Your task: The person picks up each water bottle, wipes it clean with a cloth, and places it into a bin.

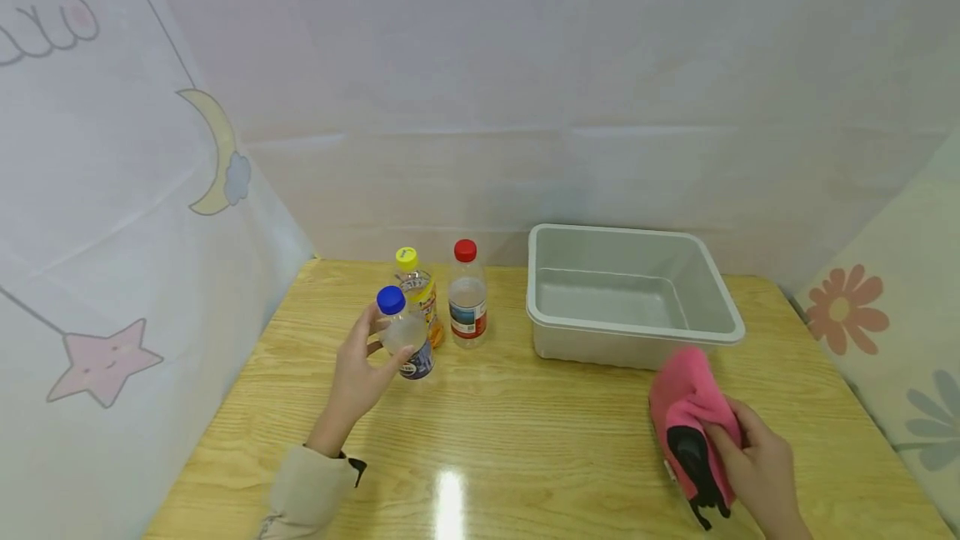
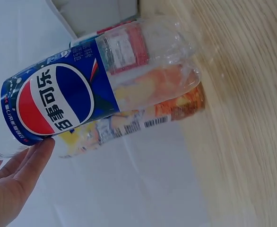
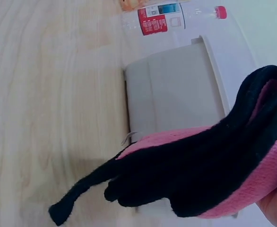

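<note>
My left hand [image 1: 363, 371] curls round a clear plastic Pepsi bottle [image 1: 417, 357] with a blue cap and a blue label, thumb across its front. The label [image 2: 58, 94] fills much of the left wrist view. Just behind it stand a yellow-capped drink bottle [image 1: 425, 300] and a red-capped bottle [image 1: 467, 298]. At the right, my right hand [image 1: 761, 461] pinches a folded pink and black fabric item [image 1: 690, 407], raised in front of the bin. Its black side and a dangling strap [image 3: 82, 194] show in the right wrist view; its exact kind is unclear.
A grey plastic bin [image 1: 633, 342] stands at the back right of the wooden table [image 1: 525, 448]; no contents show inside. Pale printed curtains [image 1: 450, 107] hang behind the table and along both sides.
</note>
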A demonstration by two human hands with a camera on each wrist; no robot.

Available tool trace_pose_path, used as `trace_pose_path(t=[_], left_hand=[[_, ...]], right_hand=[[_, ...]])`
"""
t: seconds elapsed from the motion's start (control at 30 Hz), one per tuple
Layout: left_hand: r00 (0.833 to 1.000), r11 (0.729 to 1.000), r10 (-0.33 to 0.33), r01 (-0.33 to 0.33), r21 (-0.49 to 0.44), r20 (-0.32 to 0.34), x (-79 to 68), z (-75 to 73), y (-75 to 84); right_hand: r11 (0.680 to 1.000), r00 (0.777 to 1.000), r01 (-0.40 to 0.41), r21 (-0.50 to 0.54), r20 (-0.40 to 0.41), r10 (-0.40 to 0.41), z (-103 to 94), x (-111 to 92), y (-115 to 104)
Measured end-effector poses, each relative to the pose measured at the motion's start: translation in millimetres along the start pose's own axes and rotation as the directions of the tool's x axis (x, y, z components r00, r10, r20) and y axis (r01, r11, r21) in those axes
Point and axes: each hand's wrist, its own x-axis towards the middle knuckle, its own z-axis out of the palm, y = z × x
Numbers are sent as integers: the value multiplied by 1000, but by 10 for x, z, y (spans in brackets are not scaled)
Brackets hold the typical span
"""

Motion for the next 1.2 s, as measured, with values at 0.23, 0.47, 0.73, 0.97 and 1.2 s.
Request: trace_pose_path(t=[0.23, 0.47, 0.73, 0.97, 1.2], left_hand=[[998, 999, 43, -42, -7, 50, -31, 123, 85], [991, 997, 64, -59, -46, 114, -16, 252, 166], [986, 992, 114, -105, -75, 125, -16, 402, 213], [980, 991, 105, -89, -99, 170, -58, 537, 236], [970, 983, 158, -136, -123, 186, -89, 663, 249]], right_hand=[[997, 995, 46, 67, -88, -40, 49, 25, -126], [975, 973, 172, 142, -180, -145, 127, 86, -202], [907, 923, 342, 246, -271, -274, 228, 147, -328], [883, 923, 359, 301, -257, -287, 270, 157, -427], [850, 919, 384, 359, -233, -317, 315, 172, -516]])
